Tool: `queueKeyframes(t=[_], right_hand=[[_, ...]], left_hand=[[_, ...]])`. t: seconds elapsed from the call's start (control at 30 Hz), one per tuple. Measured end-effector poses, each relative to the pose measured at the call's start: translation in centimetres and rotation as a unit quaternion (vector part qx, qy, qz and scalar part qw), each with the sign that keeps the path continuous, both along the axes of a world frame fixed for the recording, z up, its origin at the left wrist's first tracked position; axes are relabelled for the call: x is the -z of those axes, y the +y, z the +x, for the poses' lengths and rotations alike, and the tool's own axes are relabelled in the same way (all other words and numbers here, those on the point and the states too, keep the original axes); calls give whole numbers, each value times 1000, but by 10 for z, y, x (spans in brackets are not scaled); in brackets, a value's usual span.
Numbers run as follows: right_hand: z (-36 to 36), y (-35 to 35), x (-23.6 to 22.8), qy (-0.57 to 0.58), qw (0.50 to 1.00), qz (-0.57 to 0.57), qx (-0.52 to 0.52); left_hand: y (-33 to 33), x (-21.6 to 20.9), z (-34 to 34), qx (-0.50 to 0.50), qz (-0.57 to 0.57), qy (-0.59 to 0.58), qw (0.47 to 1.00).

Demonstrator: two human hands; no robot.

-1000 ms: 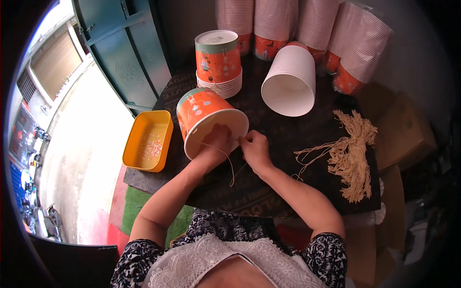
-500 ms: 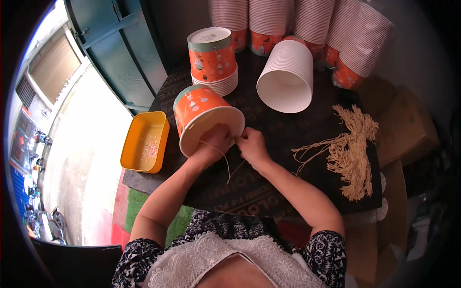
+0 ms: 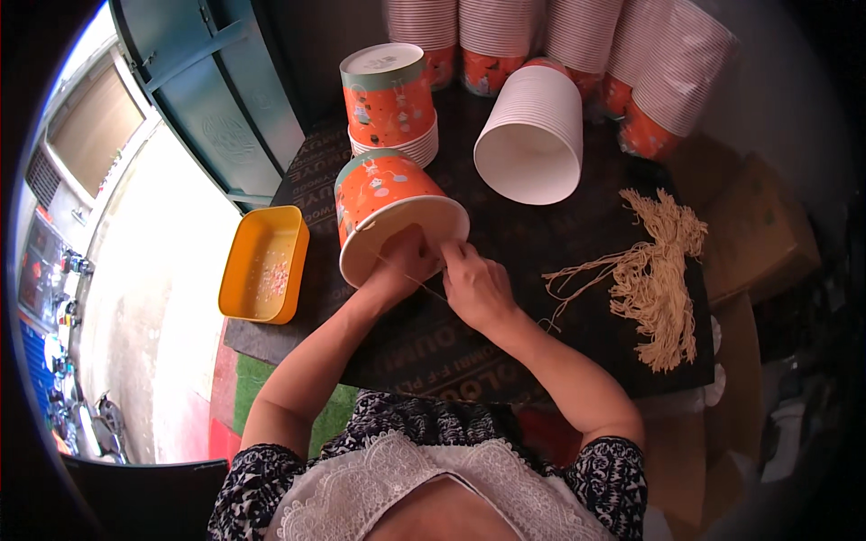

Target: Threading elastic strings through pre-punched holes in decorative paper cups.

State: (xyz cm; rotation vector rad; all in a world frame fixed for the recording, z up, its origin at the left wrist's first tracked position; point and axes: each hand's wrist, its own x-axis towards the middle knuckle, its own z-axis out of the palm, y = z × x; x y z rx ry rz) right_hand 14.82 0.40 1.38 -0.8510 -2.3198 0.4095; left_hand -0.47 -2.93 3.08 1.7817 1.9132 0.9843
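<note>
An orange paper tub [image 3: 388,187] with a green base band lies tilted, its white-rimmed mouth towards me. My left hand [image 3: 403,261] reaches inside the mouth, fingers curled near the right side of the rim; the fingertips are hidden. At that rim my right hand [image 3: 476,284] is closed in a pinch on a thin beige cord [image 3: 433,290], which runs across beside my left hand. Where the cord meets the tub wall is too small to make out. Off to the right a bundle of beige cords [image 3: 663,279] rests on the dark table [image 3: 523,352].
Left stands a yellow plastic box [image 3: 236,270] with small pinkish bits inside. Behind are an upturned orange tub on stacked tubs [image 3: 388,104], a white-mouthed tub stack [image 3: 532,135] on its side, and bagged tub stacks [image 3: 501,36]. Cardboard boxes [image 3: 758,234] sit right, a green door [image 3: 216,99] left.
The held tub has shifted slightly right relative to the table and turned a little. My right hand has rolled over, showing its back, and now sits closer to the rim. The loose cord ends have moved.
</note>
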Motion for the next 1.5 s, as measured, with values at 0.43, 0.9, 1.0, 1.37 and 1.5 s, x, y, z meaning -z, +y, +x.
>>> queueKeyframes(t=[0.43, 0.9, 1.0, 1.37, 1.5], right_hand=[[8, 27, 20, 4, 1000, 13, -7], [5, 25, 22, -5, 999, 36, -13], [5, 25, 21, -12, 999, 31, -17], [6, 19, 8, 110, 992, -54, 20], [13, 15, 0, 35, 998, -50, 32]], left_hand=[[14, 14, -2, 0, -56, 226, 973], [14, 12, 4, -44, -16, -197, 979], [13, 7, 4, -76, -106, -252, 959], [13, 1, 5, -57, -120, -317, 939], [6, -13, 8, -77, -162, -285, 942]])
